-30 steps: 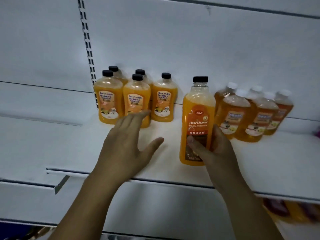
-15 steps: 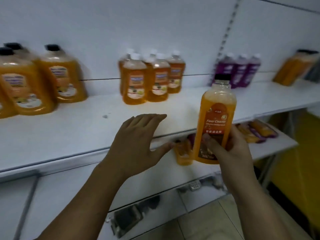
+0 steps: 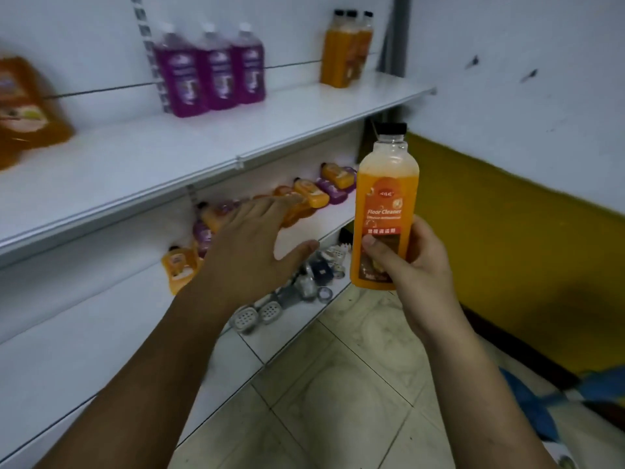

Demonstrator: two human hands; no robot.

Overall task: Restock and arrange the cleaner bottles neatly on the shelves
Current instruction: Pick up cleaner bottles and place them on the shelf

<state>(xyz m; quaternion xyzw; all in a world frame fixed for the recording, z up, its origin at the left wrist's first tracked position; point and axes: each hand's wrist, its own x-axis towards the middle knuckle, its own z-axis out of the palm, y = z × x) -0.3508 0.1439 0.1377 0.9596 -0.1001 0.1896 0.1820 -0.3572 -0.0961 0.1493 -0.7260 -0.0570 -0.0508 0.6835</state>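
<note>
My right hand (image 3: 411, 269) grips the lower part of a tall orange floor cleaner bottle (image 3: 385, 198) with a black cap, upright in the air in front of the shelves. My left hand (image 3: 250, 252) hovers flat and spread, holding nothing, in front of the lower shelf. On the upper shelf (image 3: 169, 157) stand three purple bottles (image 3: 211, 69), tall orange bottles (image 3: 343, 49) at the far right end, and a blurred orange bottle (image 3: 27, 106) at the left edge.
The lower shelf (image 3: 314, 228) holds several small orange and purple bottles (image 3: 318, 187) lying down. Small white and dark items (image 3: 304, 286) lie on the bottom level. A tiled floor (image 3: 338, 384), a yellow-and-white wall (image 3: 507, 198) and blue cloth (image 3: 558, 394) lie to the right.
My view has swung right along the shelves. My right hand carried the floor cleaner bottle off the upper shelf and rightwards; my left hand moved along, still spread and holding nothing.
</note>
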